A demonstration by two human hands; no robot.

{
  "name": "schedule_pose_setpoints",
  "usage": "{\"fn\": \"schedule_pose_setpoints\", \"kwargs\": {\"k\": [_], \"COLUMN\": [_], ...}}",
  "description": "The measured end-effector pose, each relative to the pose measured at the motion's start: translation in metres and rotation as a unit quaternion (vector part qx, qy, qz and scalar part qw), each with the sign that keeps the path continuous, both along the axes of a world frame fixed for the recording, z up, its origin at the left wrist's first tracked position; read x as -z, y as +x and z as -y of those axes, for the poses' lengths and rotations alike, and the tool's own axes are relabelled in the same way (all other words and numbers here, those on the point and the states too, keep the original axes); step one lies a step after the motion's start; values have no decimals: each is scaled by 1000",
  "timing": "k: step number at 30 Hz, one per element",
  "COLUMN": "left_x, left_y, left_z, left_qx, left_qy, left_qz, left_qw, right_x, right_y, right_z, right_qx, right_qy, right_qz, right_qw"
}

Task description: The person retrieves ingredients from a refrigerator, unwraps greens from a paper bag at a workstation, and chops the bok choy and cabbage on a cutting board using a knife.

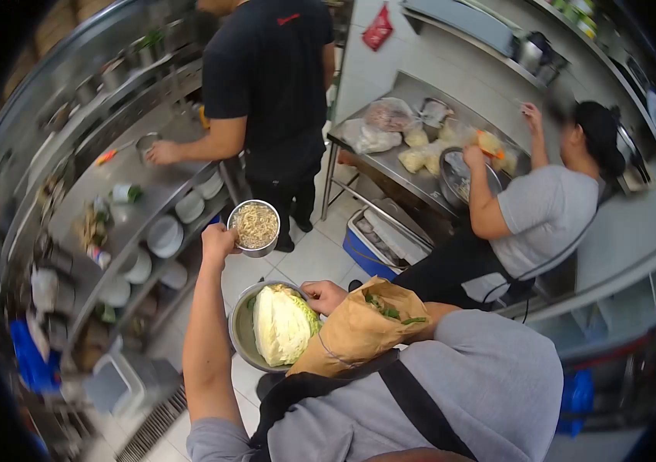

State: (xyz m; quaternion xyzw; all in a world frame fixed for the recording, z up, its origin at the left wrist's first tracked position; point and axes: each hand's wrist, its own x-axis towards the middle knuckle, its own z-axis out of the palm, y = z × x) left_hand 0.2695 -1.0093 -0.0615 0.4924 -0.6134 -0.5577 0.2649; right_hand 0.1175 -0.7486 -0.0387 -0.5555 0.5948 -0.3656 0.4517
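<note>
My left hand (220, 240) is closed on the rim of a small metal bowl (255, 250) of pale, chopped or shredded food, held out over the floor. Closer to my body, my right hand (323, 296) grips the rim of a larger metal bowl (243, 346). Inside that bowl lies a cut piece of cabbage (283, 323), pale with a green edge. A brown paper bag (355, 327) with green leaves at its open top rests across my right forearm, against my body. Its underside and part of the large bowl are hidden.
A person in black (266, 85) stands ahead at a steel counter (74, 192) with stacked dishes below. At right, a seated person in grey (543, 208) works over a metal bowl by bagged food. A blue cooler (363, 250) and a grey bin (132, 377) stand on the floor.
</note>
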Motion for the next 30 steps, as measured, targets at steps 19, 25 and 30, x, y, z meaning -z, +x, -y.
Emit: {"fn": "schedule_pose_setpoints", "kwargs": {"k": [19,25,30], "left_x": [-52,-67,-77], "left_y": [-99,-60,-38], "left_z": [155,139,113], "left_qx": [333,322,303], "left_qy": [-49,-22,-6], "left_qz": [51,82,68], "left_qw": [940,943,951], "right_x": [59,20,34], "right_y": [233,326,348], "right_z": [10,-5,-51], "right_qx": [526,644,645], "right_qy": [-67,-74,-78], "right_qz": [17,45,25], "right_qw": [848,760,760]}}
